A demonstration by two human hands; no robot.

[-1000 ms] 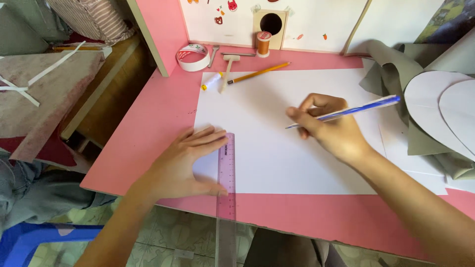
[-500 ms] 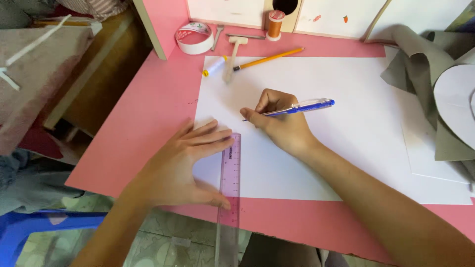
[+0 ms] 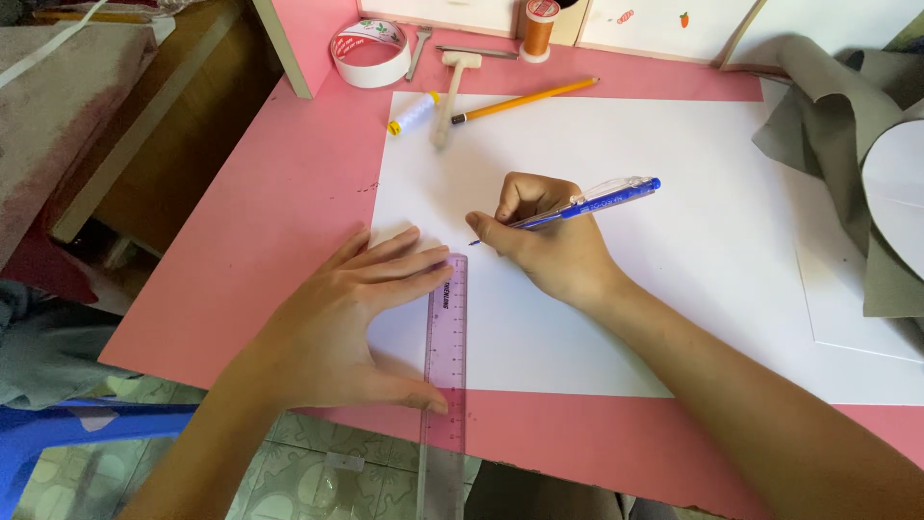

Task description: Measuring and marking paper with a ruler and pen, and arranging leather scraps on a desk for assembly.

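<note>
The left hand lay flat and spread open on the big white sheet of paper, gripping nothing, its fingertips and thumb pressed against the left edge of a translucent purple ruler. The ruler ran straight from twelve to six o'clock, its lower end sticking out past the near edge of the pink table. At about one o'clock from the ruler's top end, the right hand was curled closed around a blue ballpoint pen, whose tip touched the paper just beside the ruler's upper right corner while its barrel slanted away toward two o'clock. Well apart, toward twelve o'clock along the far side of the sheet, lay a yellow pencil, a small white spool of thread with a yellow end and a small pale mallet. A roll of tape sat at eleven o'clock off the paper, with an orange thread spool standing upright near it. A heap of grey-green fabric lay at the three o'clock side of the table.
</note>
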